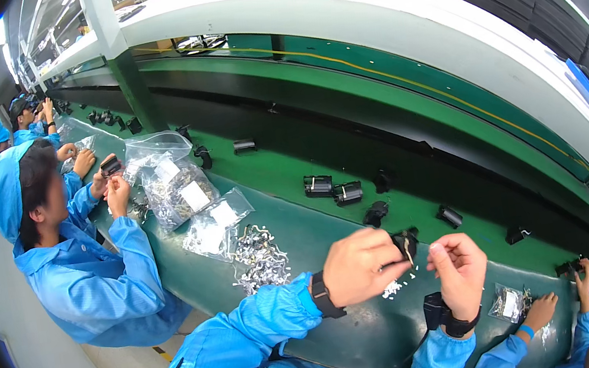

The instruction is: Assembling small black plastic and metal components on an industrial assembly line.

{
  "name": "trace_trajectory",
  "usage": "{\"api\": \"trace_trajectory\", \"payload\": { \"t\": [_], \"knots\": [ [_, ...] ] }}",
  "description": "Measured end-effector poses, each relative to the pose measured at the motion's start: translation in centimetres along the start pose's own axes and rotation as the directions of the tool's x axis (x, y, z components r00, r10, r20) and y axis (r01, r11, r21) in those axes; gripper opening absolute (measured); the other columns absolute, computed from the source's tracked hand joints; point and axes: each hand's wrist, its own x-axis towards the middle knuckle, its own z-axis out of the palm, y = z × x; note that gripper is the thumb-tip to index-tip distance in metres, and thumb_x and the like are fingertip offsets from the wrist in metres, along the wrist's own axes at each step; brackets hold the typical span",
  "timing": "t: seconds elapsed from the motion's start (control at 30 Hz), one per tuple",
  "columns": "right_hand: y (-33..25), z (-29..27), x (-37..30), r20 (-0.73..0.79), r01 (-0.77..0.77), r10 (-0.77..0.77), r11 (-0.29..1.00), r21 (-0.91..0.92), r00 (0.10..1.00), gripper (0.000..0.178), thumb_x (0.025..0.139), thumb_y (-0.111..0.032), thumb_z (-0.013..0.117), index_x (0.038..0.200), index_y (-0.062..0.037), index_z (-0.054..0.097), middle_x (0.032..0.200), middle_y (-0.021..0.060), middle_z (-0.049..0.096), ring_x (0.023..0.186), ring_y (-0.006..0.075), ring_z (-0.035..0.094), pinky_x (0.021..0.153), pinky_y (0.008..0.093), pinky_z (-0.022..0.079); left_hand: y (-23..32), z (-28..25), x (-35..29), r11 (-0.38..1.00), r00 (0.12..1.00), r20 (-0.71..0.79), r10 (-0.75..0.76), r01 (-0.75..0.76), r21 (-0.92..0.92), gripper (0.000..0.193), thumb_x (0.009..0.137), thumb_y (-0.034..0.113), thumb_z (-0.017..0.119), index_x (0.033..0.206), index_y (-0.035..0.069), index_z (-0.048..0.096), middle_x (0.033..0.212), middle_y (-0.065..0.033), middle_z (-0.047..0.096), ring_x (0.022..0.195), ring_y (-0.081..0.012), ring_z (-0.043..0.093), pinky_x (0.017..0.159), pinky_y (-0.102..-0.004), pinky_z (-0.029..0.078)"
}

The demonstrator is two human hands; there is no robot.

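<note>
My left hand [364,266] is closed round a small black plastic part [408,240] with a tan strip on its near side. Just right of it, my right hand [460,270] is raised with thumb and forefinger pinched; whatever they hold is too small to make out. Under my hands, a little heap of tiny white pieces [392,289] lies on the dark green worktop [303,243]. A pile of bent metal clips with white parts [258,258] is to the left of my left forearm.
Clear plastic bags of small parts [178,189] lie left of the pile. Black cylindrical parts [348,192] are scattered along the green-edged black conveyor [277,111] beyond the worktop. Co-workers in blue [85,251] sit at left; another person's hand [541,313] works near a small bag [508,302] at right.
</note>
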Motion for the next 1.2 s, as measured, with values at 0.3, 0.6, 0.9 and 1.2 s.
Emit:
{"api": "trace_trajectory", "payload": {
  "t": [0.3, 0.6, 0.9, 1.2],
  "knots": [
    [0.4, 3.1, -0.8, 0.183, -0.076, 0.058, 0.993, 0.093, 0.981, 0.016, 0.097, -0.010, 0.075, 0.100, 0.0052, 0.070, 0.087, 0.0098, 0.075, 0.077, 0.0129, 0.071, 0.065, 0.0243, 0.056, -0.6, -1.0, 0.3, 0.955, 0.951, -0.219, 0.217, -0.160, 0.251, 0.025, 0.053, 0.004, 0.083, 0.073, 0.010, 0.070, 0.083, -0.0011, 0.064, 0.082, -0.0257, 0.064, 0.063, -0.0353, 0.054],
    [0.2, 1.8, -0.3, 0.337, -0.303, 0.195, 0.902, 0.308, 0.921, 0.016, 0.096, -0.003, 0.072, 0.106, 0.0082, 0.069, 0.089, 0.0184, 0.075, 0.077, 0.0215, 0.075, 0.058, 0.0295, 0.061, -1.2, -0.4, 0.6, 0.914, 0.938, -0.212, 0.274, -0.186, 0.360, 0.023, 0.054, 0.002, 0.081, 0.071, 0.011, 0.067, 0.083, 0.0002, 0.064, 0.081, -0.0250, 0.061, 0.062, -0.0348, 0.053],
    [0.2, 1.9, 0.1, 0.300, -0.317, 0.216, 0.882, 0.348, 0.929, 0.012, 0.096, -0.002, 0.072, 0.105, 0.0052, 0.070, 0.088, 0.0136, 0.074, 0.071, 0.0156, 0.071, 0.055, 0.0248, 0.057, -1.3, 0.3, 0.6, 0.900, 0.934, -0.199, 0.297, -0.204, 0.385, 0.021, 0.061, 0.003, 0.084, 0.071, 0.012, 0.068, 0.082, 0.0025, 0.062, 0.082, -0.0231, 0.059, 0.061, -0.0329, 0.052],
    [0.2, 0.9, 0.2, 0.203, -0.134, 0.130, 0.991, 0.003, 0.971, 0.011, 0.095, -0.003, 0.073, 0.103, 0.0059, 0.072, 0.082, 0.0034, 0.072, 0.071, 0.0060, 0.064, 0.065, 0.0225, 0.052, -2.2, 1.1, 0.5, 0.894, 0.943, -0.128, 0.307, -0.240, 0.378, 0.019, 0.064, 0.008, 0.086, 0.073, 0.013, 0.071, 0.081, 0.0036, 0.061, 0.087, -0.0230, 0.058, 0.066, -0.0329, 0.051]
  ]
}}
